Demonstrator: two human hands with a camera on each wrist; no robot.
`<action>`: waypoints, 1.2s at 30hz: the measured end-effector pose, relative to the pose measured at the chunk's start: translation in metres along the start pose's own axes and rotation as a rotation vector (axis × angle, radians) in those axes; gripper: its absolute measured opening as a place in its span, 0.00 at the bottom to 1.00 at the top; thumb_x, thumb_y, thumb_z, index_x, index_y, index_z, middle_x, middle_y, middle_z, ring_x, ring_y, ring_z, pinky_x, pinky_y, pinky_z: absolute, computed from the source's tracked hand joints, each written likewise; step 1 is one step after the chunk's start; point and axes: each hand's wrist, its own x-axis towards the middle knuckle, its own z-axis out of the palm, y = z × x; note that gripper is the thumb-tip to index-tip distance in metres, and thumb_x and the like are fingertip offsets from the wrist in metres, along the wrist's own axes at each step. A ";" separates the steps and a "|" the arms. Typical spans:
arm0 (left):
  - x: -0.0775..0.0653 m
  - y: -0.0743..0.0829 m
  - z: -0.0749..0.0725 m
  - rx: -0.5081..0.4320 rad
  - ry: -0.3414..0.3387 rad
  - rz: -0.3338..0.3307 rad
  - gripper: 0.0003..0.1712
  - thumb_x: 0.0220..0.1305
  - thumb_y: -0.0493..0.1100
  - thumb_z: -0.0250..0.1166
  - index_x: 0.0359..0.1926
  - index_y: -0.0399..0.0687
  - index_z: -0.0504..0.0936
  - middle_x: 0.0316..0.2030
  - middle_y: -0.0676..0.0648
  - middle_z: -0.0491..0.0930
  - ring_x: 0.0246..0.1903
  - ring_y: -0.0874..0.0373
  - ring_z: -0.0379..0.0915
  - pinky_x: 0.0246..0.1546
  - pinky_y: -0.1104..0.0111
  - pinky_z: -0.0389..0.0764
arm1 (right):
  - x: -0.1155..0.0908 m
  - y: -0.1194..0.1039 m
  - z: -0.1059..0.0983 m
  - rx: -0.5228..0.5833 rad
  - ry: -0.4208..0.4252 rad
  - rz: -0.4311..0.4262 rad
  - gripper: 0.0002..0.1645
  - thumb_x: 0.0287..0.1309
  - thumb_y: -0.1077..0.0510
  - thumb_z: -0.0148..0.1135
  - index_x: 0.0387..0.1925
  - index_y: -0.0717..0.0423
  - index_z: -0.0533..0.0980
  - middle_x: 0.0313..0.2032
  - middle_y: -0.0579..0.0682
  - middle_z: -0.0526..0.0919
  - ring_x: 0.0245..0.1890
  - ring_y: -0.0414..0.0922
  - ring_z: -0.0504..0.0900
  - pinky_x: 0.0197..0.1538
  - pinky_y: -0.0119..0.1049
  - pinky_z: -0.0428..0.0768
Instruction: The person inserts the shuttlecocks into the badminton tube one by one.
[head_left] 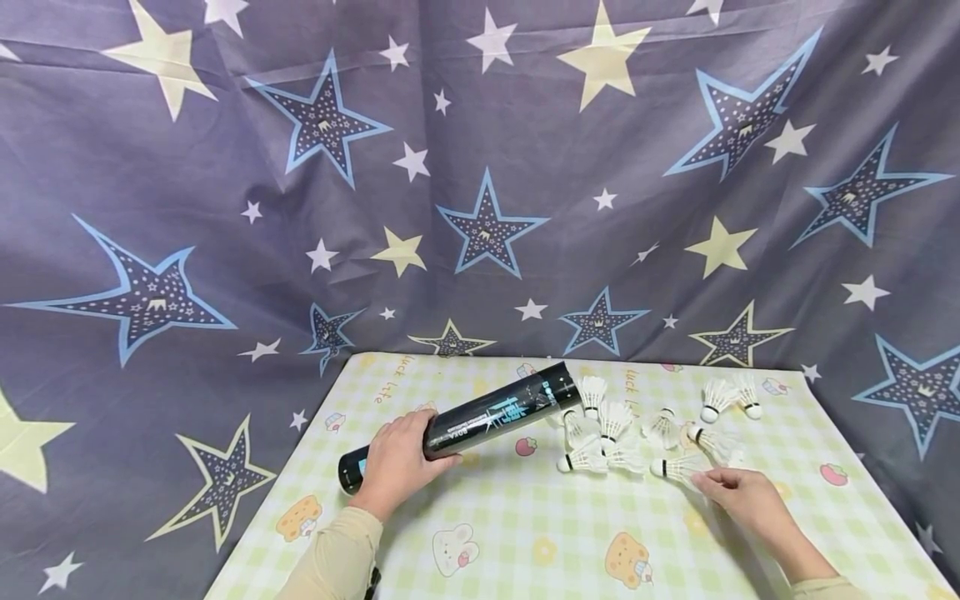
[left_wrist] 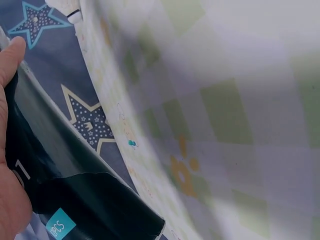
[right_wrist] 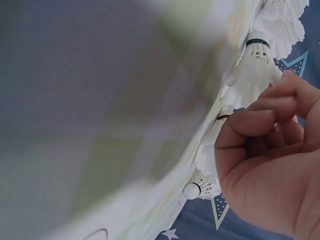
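My left hand (head_left: 405,458) grips a long black shuttlecock tube (head_left: 498,410) around its lower half. The tube slants up to the right, and its far end overlaps the nearest shuttlecocks in the head view. Up close in the left wrist view, the dark tube (left_wrist: 75,185) has a small blue label near one end. My right hand (head_left: 750,504) pinches the feathered skirt of a white shuttlecock (head_left: 678,468), its cork pointing left. That same shuttlecock (right_wrist: 255,70) shows in the right wrist view, with the curled fingers at its feather edge.
Several shuttlecocks (head_left: 615,423) lie bunched beside the tube's far end. Others, among them a back-right pair (head_left: 720,398) and one near my right hand (head_left: 716,444), lie scattered. A checked cloth (head_left: 547,508) covers the table; a starry curtain (head_left: 480,292) hangs behind.
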 end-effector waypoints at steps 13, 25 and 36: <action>-0.002 -0.002 0.002 -0.002 -0.006 0.001 0.51 0.44 0.70 0.85 0.65 0.51 0.80 0.58 0.45 0.88 0.56 0.47 0.85 0.57 0.49 0.83 | 0.002 0.001 0.008 0.137 -0.049 0.038 0.19 0.75 0.51 0.66 0.46 0.67 0.84 0.27 0.45 0.89 0.25 0.40 0.85 0.28 0.32 0.82; -0.002 -0.002 0.002 -0.004 -0.017 0.018 0.49 0.44 0.71 0.85 0.63 0.54 0.80 0.56 0.46 0.89 0.54 0.48 0.86 0.55 0.51 0.83 | 0.001 0.001 0.004 0.134 -0.033 0.043 0.17 0.74 0.51 0.66 0.46 0.63 0.85 0.28 0.44 0.89 0.26 0.39 0.84 0.31 0.31 0.79; -0.002 -0.003 0.003 -0.001 -0.031 0.024 0.49 0.43 0.71 0.85 0.62 0.54 0.80 0.53 0.47 0.89 0.53 0.49 0.86 0.54 0.52 0.83 | 0.006 0.003 -0.002 0.298 -0.033 0.131 0.29 0.74 0.48 0.67 0.58 0.71 0.81 0.29 0.44 0.92 0.26 0.37 0.86 0.30 0.32 0.82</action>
